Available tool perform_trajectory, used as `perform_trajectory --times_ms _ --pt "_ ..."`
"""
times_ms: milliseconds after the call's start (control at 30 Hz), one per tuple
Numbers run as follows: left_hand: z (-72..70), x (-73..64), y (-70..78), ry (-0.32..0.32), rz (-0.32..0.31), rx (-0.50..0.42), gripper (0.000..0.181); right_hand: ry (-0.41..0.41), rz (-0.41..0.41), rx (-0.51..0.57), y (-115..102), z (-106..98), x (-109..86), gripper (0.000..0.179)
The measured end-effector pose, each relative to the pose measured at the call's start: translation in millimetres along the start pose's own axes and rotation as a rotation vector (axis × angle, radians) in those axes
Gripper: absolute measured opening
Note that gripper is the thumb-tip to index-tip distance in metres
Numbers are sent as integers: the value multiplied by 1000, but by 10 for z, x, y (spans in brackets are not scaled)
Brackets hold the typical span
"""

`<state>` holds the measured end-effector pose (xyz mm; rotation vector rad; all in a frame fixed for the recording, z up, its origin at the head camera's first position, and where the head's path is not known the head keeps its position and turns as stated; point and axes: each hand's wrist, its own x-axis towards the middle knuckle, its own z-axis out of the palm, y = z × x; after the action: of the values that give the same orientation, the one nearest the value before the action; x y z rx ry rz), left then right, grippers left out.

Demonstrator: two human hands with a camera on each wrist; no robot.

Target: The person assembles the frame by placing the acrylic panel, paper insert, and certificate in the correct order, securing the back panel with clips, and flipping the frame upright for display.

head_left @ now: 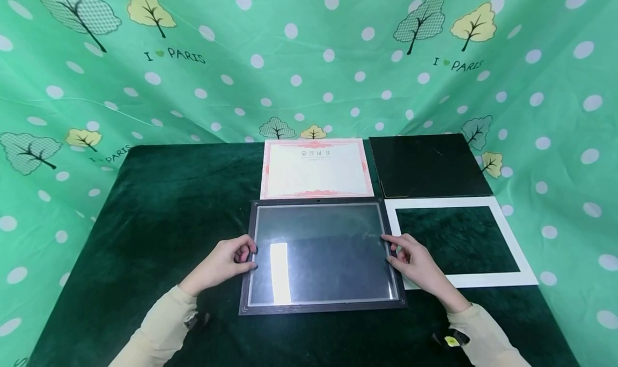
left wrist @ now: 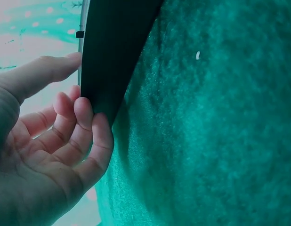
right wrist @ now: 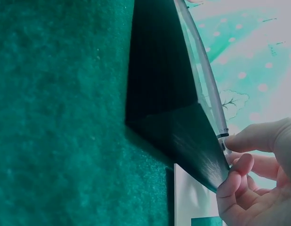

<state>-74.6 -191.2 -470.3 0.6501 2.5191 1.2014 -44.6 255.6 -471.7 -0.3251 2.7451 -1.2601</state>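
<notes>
A dark picture frame (head_left: 323, 306) lies in front of me, with a clear sheet (head_left: 333, 259) over its opening that reflects a bright patch. My left hand (head_left: 222, 262) is at the left side and my right hand (head_left: 417, 262) at the right side, thumbs and forefingers on the sheet's edges. Seen from the right wrist, the sheet's edge (right wrist: 209, 70) stands a little above the frame, bowed, with the thumb on it. The other fingers (left wrist: 102, 141) of the left hand curl against the frame's outer side.
Behind the frame lies a certificate (head_left: 316, 174) with a pink border. To its right is a black board (head_left: 429, 166), and nearer, a white mat (head_left: 483, 281) with a rectangular opening. A dark green cloth (head_left: 178, 206) covers the table; green patterned curtains (head_left: 309, 50) surround it.
</notes>
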Motion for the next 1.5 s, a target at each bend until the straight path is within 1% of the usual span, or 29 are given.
perform_trajectory --times_ms 133,267,367,500,667,800,900,967,1067,1167,1333,1433,1500 --pt "-25 1 -1 -12 -5 -2 26 -6 0 -8 4 1 6 44" --pt "-64 16 4 -16 17 -7 24 -18 -1 12 27 -19 23 44" --pt "-88 64 33 -21 33 -6 24 -30 8 40 45 -55 49 43" --pt "-100 186 115 -45 60 8 22 -29 37 46 74 -127 100 42" --pt "-70 382 230 -101 109 25 19 -23 55 4 133 -253 149 41" --pt "10 546 290 -154 183 52 17 -27 69 -82 213 -406 139 40" --pt "78 652 333 -191 229 58 16 -26 86 -136 287 -567 119 39" --pt "126 714 367 -209 251 58 16 -18 97 -161 347 -693 103 39" --pt "199 791 441 -234 262 45 16 2 123 -181 449 -888 71 40" --pt "283 841 516 -267 273 38 16 41 152 -186 597 -1063 -3 41" --pt "441 898 656 -343 278 31 15 91 228 -164 874 -1283 -211 47" --pt "558 962 771 -359 285 38 15 119 273 -135 1011 -1388 -332 50" --pt "656 1019 861 -365 305 50 15 148 293 -123 1093 -1452 -400 51"
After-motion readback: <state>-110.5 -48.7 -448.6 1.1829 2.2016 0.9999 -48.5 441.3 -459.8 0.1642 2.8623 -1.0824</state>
